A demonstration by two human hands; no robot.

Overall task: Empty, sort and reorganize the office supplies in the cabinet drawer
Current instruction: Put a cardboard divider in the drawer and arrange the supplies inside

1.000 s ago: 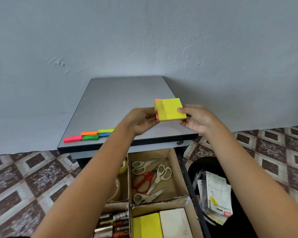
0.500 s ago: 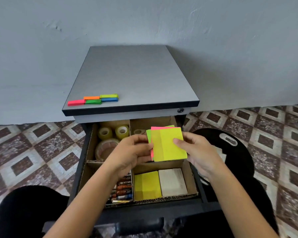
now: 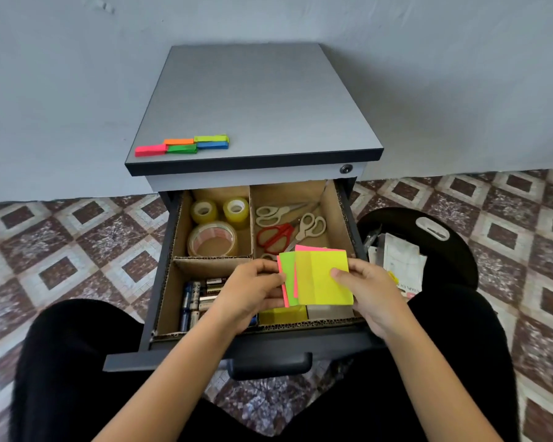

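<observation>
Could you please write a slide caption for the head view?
Left hand and right hand hold neon sticky notes over the open drawer of tape rolls, scissors and batteries.

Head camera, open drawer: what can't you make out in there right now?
Head view:
- Yellow pad and white pad, front right compartment: mostly covered by the held sticky notes.
- Lowest scissors: only a handle loop shows behind those notes.
- Batteries: labels too small to read.
</observation>
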